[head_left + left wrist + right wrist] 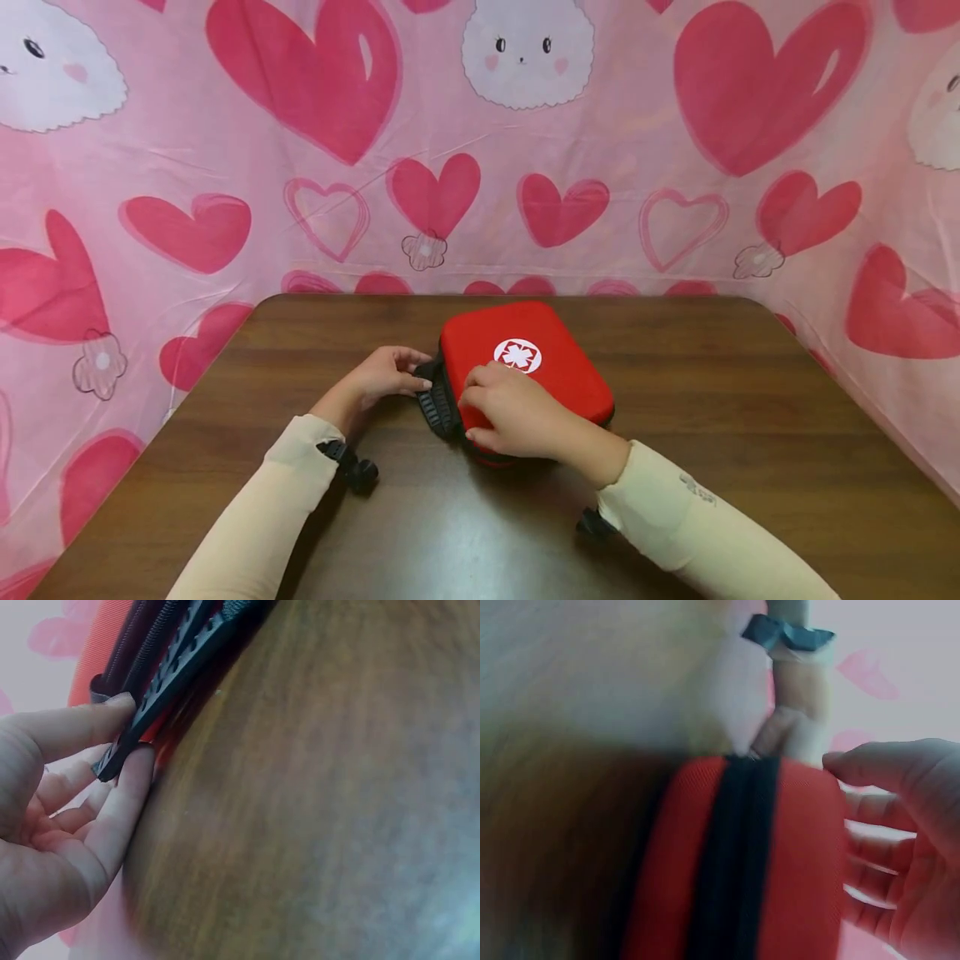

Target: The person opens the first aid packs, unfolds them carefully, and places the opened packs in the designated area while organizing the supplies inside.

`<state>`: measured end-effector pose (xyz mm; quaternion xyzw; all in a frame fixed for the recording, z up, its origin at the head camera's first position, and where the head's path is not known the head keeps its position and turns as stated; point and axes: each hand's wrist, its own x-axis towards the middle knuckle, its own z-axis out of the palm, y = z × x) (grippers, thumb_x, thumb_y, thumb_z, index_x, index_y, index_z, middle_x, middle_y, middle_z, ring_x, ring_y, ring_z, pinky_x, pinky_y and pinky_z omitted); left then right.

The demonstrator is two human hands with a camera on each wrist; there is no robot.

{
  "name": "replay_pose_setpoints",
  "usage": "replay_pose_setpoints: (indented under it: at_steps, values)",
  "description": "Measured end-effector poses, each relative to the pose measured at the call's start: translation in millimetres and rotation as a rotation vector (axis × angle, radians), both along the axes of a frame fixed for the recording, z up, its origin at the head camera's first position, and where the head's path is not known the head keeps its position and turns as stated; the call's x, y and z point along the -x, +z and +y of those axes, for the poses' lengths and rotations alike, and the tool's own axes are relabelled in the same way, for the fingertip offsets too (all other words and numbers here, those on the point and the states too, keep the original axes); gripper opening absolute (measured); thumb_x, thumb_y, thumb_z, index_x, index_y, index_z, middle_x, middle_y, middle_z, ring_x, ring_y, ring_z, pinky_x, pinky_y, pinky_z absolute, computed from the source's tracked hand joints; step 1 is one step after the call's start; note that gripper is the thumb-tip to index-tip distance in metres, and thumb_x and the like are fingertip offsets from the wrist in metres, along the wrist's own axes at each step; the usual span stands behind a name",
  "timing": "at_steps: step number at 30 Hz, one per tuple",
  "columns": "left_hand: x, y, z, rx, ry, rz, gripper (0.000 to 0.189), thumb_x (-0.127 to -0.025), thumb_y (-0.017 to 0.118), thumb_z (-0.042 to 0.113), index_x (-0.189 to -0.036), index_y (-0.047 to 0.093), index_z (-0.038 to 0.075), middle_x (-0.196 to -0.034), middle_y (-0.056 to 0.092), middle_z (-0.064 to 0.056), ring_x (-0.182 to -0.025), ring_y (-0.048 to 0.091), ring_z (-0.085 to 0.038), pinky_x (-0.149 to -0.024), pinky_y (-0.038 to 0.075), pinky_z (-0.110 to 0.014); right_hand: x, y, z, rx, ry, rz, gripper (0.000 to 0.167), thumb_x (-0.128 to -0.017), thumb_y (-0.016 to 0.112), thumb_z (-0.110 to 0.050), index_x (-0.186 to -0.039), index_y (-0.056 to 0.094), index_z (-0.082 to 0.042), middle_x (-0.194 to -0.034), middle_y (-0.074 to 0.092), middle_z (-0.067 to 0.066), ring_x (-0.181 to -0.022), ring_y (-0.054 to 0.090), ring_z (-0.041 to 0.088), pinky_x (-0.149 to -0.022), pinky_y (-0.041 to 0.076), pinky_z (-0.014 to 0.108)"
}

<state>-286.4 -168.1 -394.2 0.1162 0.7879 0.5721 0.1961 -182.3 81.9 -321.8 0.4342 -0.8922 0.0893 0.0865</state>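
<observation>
A red zippered first aid case (558, 346) with a white round emblem on its lid lies on the wooden table. On its left side is a black ribbed carry handle (433, 407). My left hand (378, 375) pinches the end of this handle between thumb and fingers; the left wrist view shows the grip on the handle (166, 690) up close. Over the lid's near left part, my right hand (517, 412) rests with loosely bent fingers. From the right wrist, its thumb (870, 765) is by the case's edge, above the dark zipper band (735, 855). The fingertips are partly hidden behind the lid.
The brown wooden table (712, 400) extends around the case. A pink cloth with hearts (562, 208) hangs behind and beside it. Black camera mounts (362, 475) are strapped to both wrists, under cream sleeves.
</observation>
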Motion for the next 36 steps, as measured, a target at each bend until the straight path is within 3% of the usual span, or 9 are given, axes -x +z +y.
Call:
replay_pose_setpoints:
  at_steps: [5, 9, 19, 25, 29, 32, 36]
  values:
    - [-2.6, 0.1, -0.1, -0.038, -0.018, -0.006, 0.05, -0.082, 0.067, -0.009, -0.129, 0.052, -0.013, -0.096, 0.064, -0.015, -0.08, 0.063, -0.017, -0.073, 0.058, -0.031, 1.4, -8.3, -25.7, -0.145, -0.118, 0.042, 0.028, -0.077, 0.078, -0.033, -0.097, 0.073, -0.015, -0.092, 0.054, 0.001, -0.085, 0.047, 0.018, -0.069, 0.045, 0.031]
    - [-4.3, 0.4, -4.2, -0.051, -0.025, -0.01, 0.048, -0.083, 0.064, -0.01, -0.129, 0.052, -0.013, -0.096, 0.066, -0.014, -0.079, 0.063, -0.016, -0.071, 0.057, -0.028, 0.7, -11.5, -40.9, -0.221, -0.195, 0.069, 0.033, -0.075, 0.078, -0.036, -0.101, 0.074, -0.016, -0.096, 0.054, 0.004, -0.088, 0.046, 0.02, -0.068, 0.045, 0.033]
    - [-7.1, -1.5, -9.2, -0.1, -0.053, -0.021, 0.051, -0.083, 0.064, -0.013, -0.131, 0.05, -0.014, -0.1, 0.068, -0.011, -0.085, 0.063, -0.016, -0.071, 0.055, -0.025, -7.4, -10.8, -53.4, -0.236, -0.243, 0.17, 0.026, -0.079, 0.079, -0.035, -0.095, 0.078, -0.015, -0.093, 0.063, 0.004, -0.082, 0.053, 0.02, -0.063, 0.049, 0.031]
    - [-6.7, -5.8, -6.8, -0.128, -0.037, -0.023, 0.048, -0.083, 0.062, -0.016, -0.129, 0.049, -0.017, -0.096, 0.07, -0.009, -0.082, 0.064, -0.012, -0.071, 0.054, -0.023, -13.8, -7.8, -45.4, -0.118, -0.277, 0.297, 0.017, -0.079, 0.079, -0.03, -0.08, 0.076, -0.014, -0.079, 0.06, 0.002, -0.074, 0.053, 0.018, -0.053, 0.048, 0.028]
    - [-6.9, -4.7, -4.6, -0.153, 0.013, -0.064, 0.045, -0.083, 0.061, -0.017, -0.127, 0.048, -0.017, -0.095, 0.065, -0.007, -0.084, 0.061, -0.014, -0.074, 0.055, -0.025, -16.1, 5.9, -35.4, 0.013, -0.293, 0.354, 0.012, -0.076, 0.078, -0.022, -0.072, 0.071, -0.013, -0.074, 0.058, 0.0, -0.072, 0.053, 0.018, -0.05, 0.05, 0.029]
    - [-7.1, -1.1, -3.4, -0.177, 0.05, -0.1, 0.045, -0.084, 0.058, -0.019, -0.128, 0.049, -0.014, -0.098, 0.061, -0.011, -0.087, 0.06, -0.018, -0.077, 0.057, -0.032, -14.1, 21.3, -24.0, 0.147, -0.281, 0.352, 0.009, -0.076, 0.076, -0.015, -0.071, 0.07, -0.011, -0.075, 0.062, 0.001, -0.071, 0.056, 0.019, -0.057, 0.053, 0.032]
    - [-7.4, 2.9, -4.0, -0.193, 0.055, -0.12, 0.045, -0.086, 0.054, -0.02, -0.131, 0.05, -0.012, -0.102, 0.059, -0.016, -0.088, 0.061, -0.021, -0.08, 0.057, -0.039, -9.3, 43.8, -2.5, 0.348, -0.315, 0.289, 0.004, -0.078, 0.074, -0.013, -0.076, 0.073, -0.01, -0.083, 0.07, 0.003, -0.075, 0.061, 0.021, -0.07, 0.054, 0.036]
